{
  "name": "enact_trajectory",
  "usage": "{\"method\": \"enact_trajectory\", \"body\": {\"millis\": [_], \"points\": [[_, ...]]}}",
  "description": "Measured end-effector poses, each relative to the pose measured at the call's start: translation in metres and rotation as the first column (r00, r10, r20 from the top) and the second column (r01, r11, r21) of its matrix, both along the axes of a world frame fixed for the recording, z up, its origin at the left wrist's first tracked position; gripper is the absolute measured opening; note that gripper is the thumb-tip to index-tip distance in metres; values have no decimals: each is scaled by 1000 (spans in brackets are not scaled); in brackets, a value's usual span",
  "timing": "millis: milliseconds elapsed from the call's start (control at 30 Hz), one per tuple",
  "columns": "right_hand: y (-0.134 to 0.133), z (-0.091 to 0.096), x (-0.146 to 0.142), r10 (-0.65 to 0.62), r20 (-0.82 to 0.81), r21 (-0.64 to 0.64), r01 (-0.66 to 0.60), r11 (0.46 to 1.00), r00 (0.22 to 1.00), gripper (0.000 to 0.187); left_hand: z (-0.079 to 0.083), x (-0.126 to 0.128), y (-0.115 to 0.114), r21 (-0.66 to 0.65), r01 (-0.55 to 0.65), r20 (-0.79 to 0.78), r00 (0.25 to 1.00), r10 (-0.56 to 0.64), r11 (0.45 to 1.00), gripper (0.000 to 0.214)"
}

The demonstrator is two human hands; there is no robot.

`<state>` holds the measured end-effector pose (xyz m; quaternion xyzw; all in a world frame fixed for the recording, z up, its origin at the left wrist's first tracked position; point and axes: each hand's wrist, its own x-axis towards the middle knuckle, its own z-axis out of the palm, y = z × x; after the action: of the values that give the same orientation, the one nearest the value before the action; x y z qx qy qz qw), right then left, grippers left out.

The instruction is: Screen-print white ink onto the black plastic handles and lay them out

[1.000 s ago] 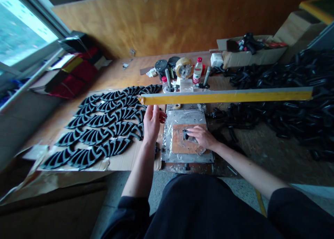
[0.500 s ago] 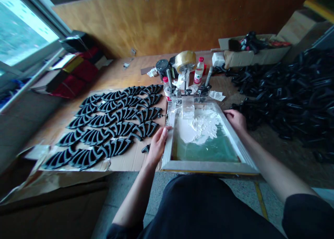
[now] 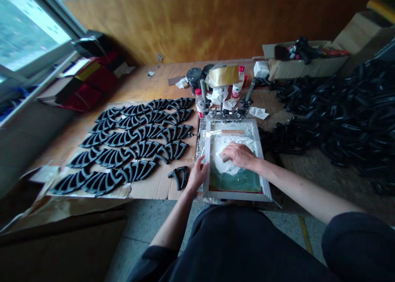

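A screen-printing frame (image 3: 267, 186) lies flat in front of me, its green mesh smeared with white ink (image 3: 239, 140). My left hand (image 3: 198, 174) grips the frame's left edge, fingers curled over it. My right hand (image 3: 240, 155) is closed on a small white squeegee block (image 3: 221, 156) pressed into the ink in the middle of the mesh. A lone black curved plastic part (image 3: 179, 176) lies on the cardboard just left of my left hand.
Several rows of black curved parts (image 3: 129, 142) cover a cardboard sheet (image 3: 154, 187) on the left. A big heap of black parts (image 3: 339, 109) fills the right. Behind the frame stand bottles (image 3: 237, 88), a tape roll (image 3: 224, 74), cans and the hinge clamps (image 3: 225, 109). A cardboard box (image 3: 304, 66) sits far right.
The raised frame came down flat over the plate. My right hand left the part on the plate, went to the frame's right edge, then onto the mesh. My left hand took the left edge.
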<state>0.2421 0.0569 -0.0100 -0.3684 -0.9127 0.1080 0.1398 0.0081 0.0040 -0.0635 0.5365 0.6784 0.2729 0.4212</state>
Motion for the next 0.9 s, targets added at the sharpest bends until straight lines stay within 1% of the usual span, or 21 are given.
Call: {"method": "enact_trajectory", "body": {"millis": [67,100,133,167,233,267,333,400,433,467,533,600,633,667,733,767,800,833,867,900], "points": [[-15,-1,13,174,-6,13,-174,985,985,25,-4,0,0,0,2,8,1000,-2,1000,54],[-20,0,18,228,-1,4,-228,974,974,26,-5,-1,0,-2,-1,13,1000,1,1000,54],[-21,3,22,255,3,-17,-255,967,967,26,-6,-1,0,-3,-3,17,1000,3,1000,54],[-20,5,23,255,-1,-43,-255,966,967,25,-7,-1,0,-5,-6,20,1000,6,1000,54],[-15,7,22,195,-36,-71,-197,978,980,25,-5,-1,0,-6,-15,32,999,15,1000,54],[-14,5,20,152,-62,-56,-155,986,986,26,-4,-1,0,-9,-18,43,999,18,1000,54],[-16,-3,15,91,-106,34,-88,996,990,30,-2,-1,0,-19,-19,72,997,20,1000,55],[-26,-13,15,101,-121,125,-86,988,987,35,1,0,-2,-25,-21,102,995,23,999,56],[-31,-17,16,122,-124,143,-104,984,985,36,2,0,-2,-27,-24,113,993,27,999,56],[-36,-19,17,143,-127,134,-126,983,982,37,3,1,-3,-29,-28,121,992,32,999,57],[-36,-15,18,144,-141,65,-136,989,979,32,6,1,-4,-35,-33,134,990,38,999,57],[-23,-3,12,48,-169,0,-49,999,984,23,12,1,-4,-44,-22,159,987,29,999,59],[-12,6,7,-23,-186,-12,21,1000,982,24,17,0,-4,-44,-8,179,984,16,999,60],[1,14,2,-97,-205,-11,97,995,974,30,23,0,-4,-46,7,203,979,2,999,61],[29,32,-1,-221,-241,5,229,973,945,48,39,-2,-4,-50,30,262,965,-16,998,64],[42,40,4,-269,-260,8,281,960,927,55,49,-2,-4,-44,26,290,957,-13,999,63],[54,46,13,-318,-288,3,333,943,903,57,59,-1,-3,-23,10,316,949,-2,1000,59],[63,50,28,-375,-328,-16,391,920,867,56,70,0,-2,13,-18,340,940,12,1000,53],[70,51,46,-443,-378,-51,460,886,813,50,82,2,0,61,-52,363,931,27,997,47],[75,50,66,-519,-426,-97,533,840,741,43,93,5,3,116,-87,390,920,35,990,45]]}}
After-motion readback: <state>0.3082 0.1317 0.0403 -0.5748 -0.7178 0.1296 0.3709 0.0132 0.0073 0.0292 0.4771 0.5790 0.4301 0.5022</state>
